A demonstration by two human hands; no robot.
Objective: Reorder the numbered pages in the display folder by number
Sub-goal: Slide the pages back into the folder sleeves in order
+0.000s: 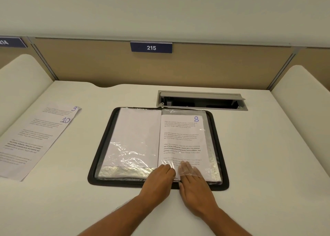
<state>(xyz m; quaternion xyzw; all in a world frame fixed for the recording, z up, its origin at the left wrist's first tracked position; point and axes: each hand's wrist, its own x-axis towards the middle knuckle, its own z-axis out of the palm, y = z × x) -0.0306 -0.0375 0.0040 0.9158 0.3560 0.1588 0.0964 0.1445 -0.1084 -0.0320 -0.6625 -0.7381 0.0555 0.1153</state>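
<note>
Head view: While the display folder (158, 146) lies open and flat on the white desk (267, 164), both hands work at its near edge, at the foot of the right-hand sleeve.
Display folder: black zip-edged cover, clear plastic sleeves spread to both sides of the spine.
Page 8 (181, 139): in the folder's right-hand sleeve, printed text facing up, a handwritten 8 at its top right corner.
Left-hand sleeve (135, 139): holds a sheet showing a blank white face; crinkled plastic glints near the folder's near edge.
Left hand (159, 177): at the folder's near edge beside the spine, fingers bent onto the bottom edge of page 8 and its sleeve; whether they pinch it I cannot tell.
Right hand (192, 180): just right of the left hand, fingers straight and relaxed, tips slid under the clear plastic of the right-hand sleeve and lying flat on page 8.
Page 10 (30, 143): loose on the desk well left of the folder, lying askew.
Page 9 (70, 109): under page 10, only its far end showing.
Cable tray (201, 101): recessed in the desk just beyond the folder, lid open.
Sign 215 (151, 47): on the partition beyond the folder.
</note>
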